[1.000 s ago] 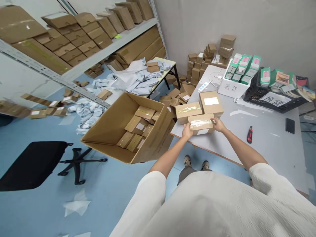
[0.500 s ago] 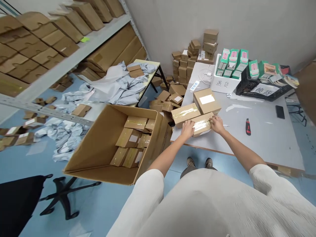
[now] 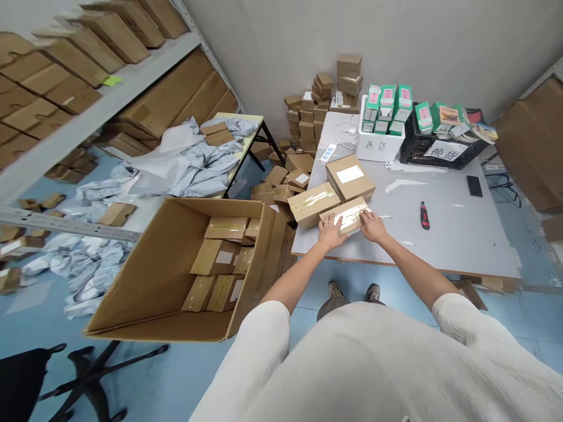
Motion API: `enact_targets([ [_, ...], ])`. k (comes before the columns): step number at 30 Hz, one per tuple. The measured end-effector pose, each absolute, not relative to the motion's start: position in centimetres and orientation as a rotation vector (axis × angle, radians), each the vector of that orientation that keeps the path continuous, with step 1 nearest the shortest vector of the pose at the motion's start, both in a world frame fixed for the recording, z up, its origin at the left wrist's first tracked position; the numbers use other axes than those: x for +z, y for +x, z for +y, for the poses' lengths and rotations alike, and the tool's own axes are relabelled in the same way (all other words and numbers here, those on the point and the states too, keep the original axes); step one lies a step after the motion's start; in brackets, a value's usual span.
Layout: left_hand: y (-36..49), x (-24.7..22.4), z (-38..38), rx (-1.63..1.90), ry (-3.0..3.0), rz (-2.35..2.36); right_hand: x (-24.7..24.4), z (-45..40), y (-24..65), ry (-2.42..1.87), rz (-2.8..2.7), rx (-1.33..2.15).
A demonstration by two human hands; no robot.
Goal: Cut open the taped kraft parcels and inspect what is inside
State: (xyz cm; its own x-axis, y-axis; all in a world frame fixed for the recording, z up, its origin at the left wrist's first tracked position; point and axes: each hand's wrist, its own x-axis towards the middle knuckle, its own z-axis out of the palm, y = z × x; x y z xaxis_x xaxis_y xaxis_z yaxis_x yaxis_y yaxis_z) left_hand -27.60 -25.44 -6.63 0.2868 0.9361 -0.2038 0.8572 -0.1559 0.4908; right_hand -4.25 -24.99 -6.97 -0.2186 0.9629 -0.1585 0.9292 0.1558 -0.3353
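A packing storeroom: steel shelving (image 3: 88,124) stacked with cardboard boxes (image 3: 169,94), taped parcels (image 3: 311,205).

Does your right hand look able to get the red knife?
Probably yes: the right hand is on the box, and the red knife lies close by on the table, with nothing between them.

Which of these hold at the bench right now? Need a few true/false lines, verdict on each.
1. The left hand and right hand both touch the taped kraft carton. True.
2. The large open carton holds small kraft cartons. True.
3. The utility knife lies inside the large open carton. False: it lies on the grey table, right of the hands.
4. The power strip lies on the floor. False: it lies on the grey table, near the white box.
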Motion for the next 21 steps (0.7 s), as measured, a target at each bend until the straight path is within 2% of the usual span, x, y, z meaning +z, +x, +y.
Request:
enact_targets([
  [5, -27.3, -5.3, -24.1, 0.244, 2.019, 1.701, -7.1, -25.6, -3.7, -1.869, -2.378, 0.567],
  [11, -27.3, -4.7, -22.7, 0.11, 1.912, 1.773, -7.6, -26.1, -2.9, -1.854, -2.37, 0.601],
  [21, -20.4, -6.0, -29.1, 0.171, 1.978, 1.715, -7.9, -25.1, -1.4, -1.979, -2.088, 0.697],
])
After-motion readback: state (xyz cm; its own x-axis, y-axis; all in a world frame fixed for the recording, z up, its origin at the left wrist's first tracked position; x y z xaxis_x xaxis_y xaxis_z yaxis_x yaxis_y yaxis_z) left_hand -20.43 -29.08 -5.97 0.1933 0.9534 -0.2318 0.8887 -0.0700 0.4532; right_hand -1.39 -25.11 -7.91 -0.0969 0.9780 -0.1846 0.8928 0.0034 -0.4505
